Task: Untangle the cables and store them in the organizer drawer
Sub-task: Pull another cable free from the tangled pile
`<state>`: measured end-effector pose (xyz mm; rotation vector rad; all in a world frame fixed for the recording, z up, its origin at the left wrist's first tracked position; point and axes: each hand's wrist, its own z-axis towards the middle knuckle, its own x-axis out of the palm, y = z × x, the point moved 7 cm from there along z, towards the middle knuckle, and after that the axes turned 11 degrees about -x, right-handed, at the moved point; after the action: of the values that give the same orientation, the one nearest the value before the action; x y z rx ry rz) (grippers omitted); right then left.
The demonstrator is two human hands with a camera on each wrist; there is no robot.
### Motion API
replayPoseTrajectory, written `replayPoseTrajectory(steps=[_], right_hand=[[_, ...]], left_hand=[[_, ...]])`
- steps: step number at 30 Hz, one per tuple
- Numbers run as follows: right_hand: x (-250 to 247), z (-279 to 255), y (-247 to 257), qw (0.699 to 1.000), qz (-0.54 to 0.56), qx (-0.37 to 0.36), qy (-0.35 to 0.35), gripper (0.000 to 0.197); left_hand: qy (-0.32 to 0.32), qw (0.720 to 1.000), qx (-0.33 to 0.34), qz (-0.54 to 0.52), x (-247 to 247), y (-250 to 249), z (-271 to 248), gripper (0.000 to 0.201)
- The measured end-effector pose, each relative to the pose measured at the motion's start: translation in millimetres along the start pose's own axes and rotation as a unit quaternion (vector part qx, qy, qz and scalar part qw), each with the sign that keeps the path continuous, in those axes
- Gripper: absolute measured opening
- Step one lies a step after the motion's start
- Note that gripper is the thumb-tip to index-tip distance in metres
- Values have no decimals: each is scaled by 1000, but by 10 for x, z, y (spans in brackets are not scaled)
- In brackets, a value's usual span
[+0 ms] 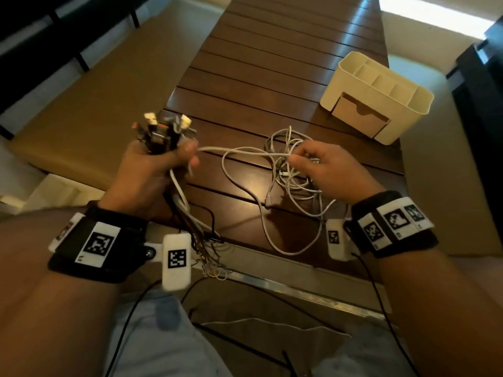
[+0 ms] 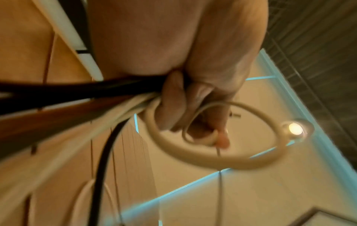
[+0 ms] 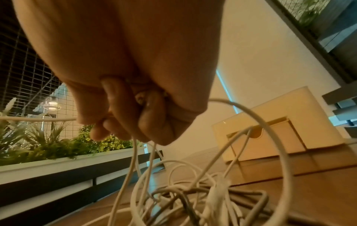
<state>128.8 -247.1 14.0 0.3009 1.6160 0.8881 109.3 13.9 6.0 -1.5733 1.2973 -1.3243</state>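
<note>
My left hand (image 1: 160, 164) grips a bundle of cable plugs (image 1: 163, 129) that stick up out of the fist, black and white cords trailing down below it (image 2: 108, 107). A white cable (image 1: 234, 151) runs taut from that fist across to my right hand (image 1: 307, 156), which pinches it above a tangle of white cables (image 1: 294, 180) lying on the dark wooden table (image 1: 272, 63). In the right wrist view the curled fingers (image 3: 123, 107) hold thin white strands over the tangle (image 3: 193, 198). The cream organizer (image 1: 381, 96) stands at the back right, its drawer (image 1: 359, 112) pulled out a little.
The table's near metal edge (image 1: 299, 289) runs just in front of my lap. Thin black wires from the wrist cameras hang over my knees (image 1: 152, 336). Floor lies on both sides of the narrow table; a planter with greenery (image 3: 58, 145) stands beyond.
</note>
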Motion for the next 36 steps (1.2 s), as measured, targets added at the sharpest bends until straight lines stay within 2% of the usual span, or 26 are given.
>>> replayPoseTrajectory(steps=[1,2,4,5,6,9,11,14,18,22,25,28,30,33,34,36], right_hand=[[-57,-7,-28,1000,2,5,-16,14],[-96,-10,-22,1000,8,3,-30,14],[-119,-15,49,999,25,-6,-28,13],[-101,-18,93,1000,20,-10,-2,12],[-71,-27,127,999,5,-7,37,11],[29,-86,165,988,-43,10,146,7],[100,-101,217,986,-42,2,159,8],[235,-82,357,991,-30,-38,125,9],[216,-78,482,995,-20,-91,27,14],[192,-130,457,996,1,-87,14,14],[104,-162,358,998,10,-58,12,18],[-49,-201,178,1000,6,-29,-8,16],[-125,-218,108,999,13,-23,-35,15],[-215,-239,112,996,35,-27,-79,13],[-231,-240,125,996,33,-30,-80,13],[-204,-232,155,998,-11,-34,-47,13]], left_hand=[[27,997,-22,71,43,25,0,8],[70,982,-46,170,117,97,1,12],[163,927,-98,324,282,332,-30,18],[190,909,-115,354,340,413,-48,18],[197,906,-116,357,365,452,-40,18],[133,945,-69,291,334,361,39,19],[95,958,-44,267,361,278,37,21],[96,965,-26,241,508,251,-16,23],[127,952,-6,277,660,258,-79,15],[127,956,6,263,643,186,-126,17],[69,989,-23,128,387,93,-95,8],[38,997,-59,23,189,86,-74,8],[65,993,-73,70,183,144,-82,7],[101,963,-79,236,282,314,-101,11],[81,957,-61,273,302,328,-89,14],[-6,957,9,289,251,276,-36,23]])
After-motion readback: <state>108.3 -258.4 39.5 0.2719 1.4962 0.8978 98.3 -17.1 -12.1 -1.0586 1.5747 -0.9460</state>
